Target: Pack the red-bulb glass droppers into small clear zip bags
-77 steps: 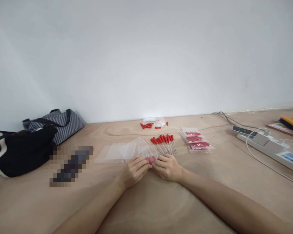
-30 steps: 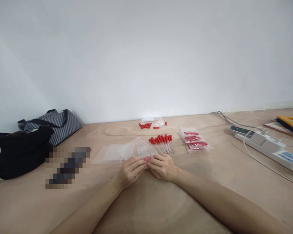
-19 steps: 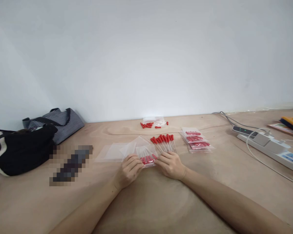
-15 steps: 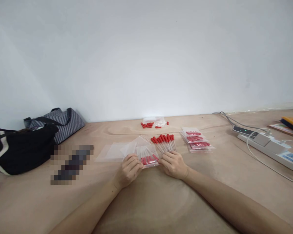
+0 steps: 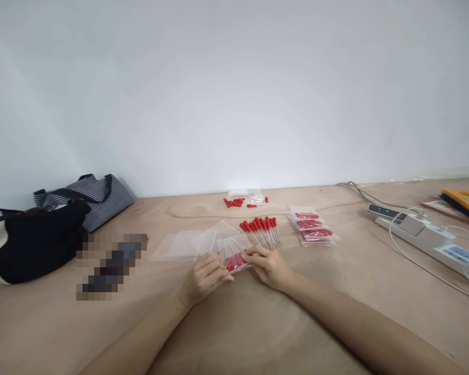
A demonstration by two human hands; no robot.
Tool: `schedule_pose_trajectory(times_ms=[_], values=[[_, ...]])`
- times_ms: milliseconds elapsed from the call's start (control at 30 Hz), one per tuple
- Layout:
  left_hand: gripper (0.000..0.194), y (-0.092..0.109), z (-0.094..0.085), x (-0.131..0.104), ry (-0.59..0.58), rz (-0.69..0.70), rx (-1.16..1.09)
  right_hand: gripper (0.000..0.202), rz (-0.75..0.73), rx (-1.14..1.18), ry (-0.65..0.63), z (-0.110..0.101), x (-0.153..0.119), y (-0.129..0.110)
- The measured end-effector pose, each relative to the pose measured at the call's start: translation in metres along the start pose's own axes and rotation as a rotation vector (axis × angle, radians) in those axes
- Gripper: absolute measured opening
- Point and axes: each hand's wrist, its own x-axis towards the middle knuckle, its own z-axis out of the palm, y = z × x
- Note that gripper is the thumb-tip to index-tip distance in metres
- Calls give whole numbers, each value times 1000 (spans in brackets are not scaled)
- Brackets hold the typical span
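A small clear zip bag (image 5: 231,244) lies flat in front of me, holding several glass droppers whose red rubber bulbs sit toward its near edge. My left hand (image 5: 208,277) is closed at the bag's left near corner, its thumb stretched along the near edge. From the right, my right hand (image 5: 270,266) pinches the bag's right near corner, fingertips over the red bulbs. Just beyond that hand, a fan of loose droppers (image 5: 260,227) rests on the table with bulbs pointing away. Flat, unfilled zip bags (image 5: 174,246) overlap to the left.
Filled bags of droppers (image 5: 313,228) are stacked at right. Loose red bulbs (image 5: 234,202) lie near the wall beside a clear bag (image 5: 245,195). A power strip (image 5: 433,245) with cables sits far right; a black bag (image 5: 35,242) and striped bag (image 5: 107,200) stand left.
My right hand has moved slightly left, from beside the loose droppers' tips onto the bag's right corner. My left hand stays at the left corner, its fingers a little looser.
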Motion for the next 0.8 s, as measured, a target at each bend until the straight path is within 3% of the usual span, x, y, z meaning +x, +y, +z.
schedule_pose_trajectory(times_ms=[100, 233, 533, 667, 800], values=[[16, -5, -2, -3, -15, -85, -25, 25, 76, 198, 86, 1, 1, 2], [27, -15, 0, -10, -105, -334, 95, 21, 133, 320, 179, -8, 0, 7], [40, -23, 10, -16, -580, -672, 188, 16, 255, 126, 299, -63, -31, 50], [42, -21, 11, -17, -608, -691, 183, 12, 310, 70, 344, -68, -38, 62], [40, -7, 11, -16, -531, -585, 225, 9, 294, 131, 321, -46, -10, 50]])
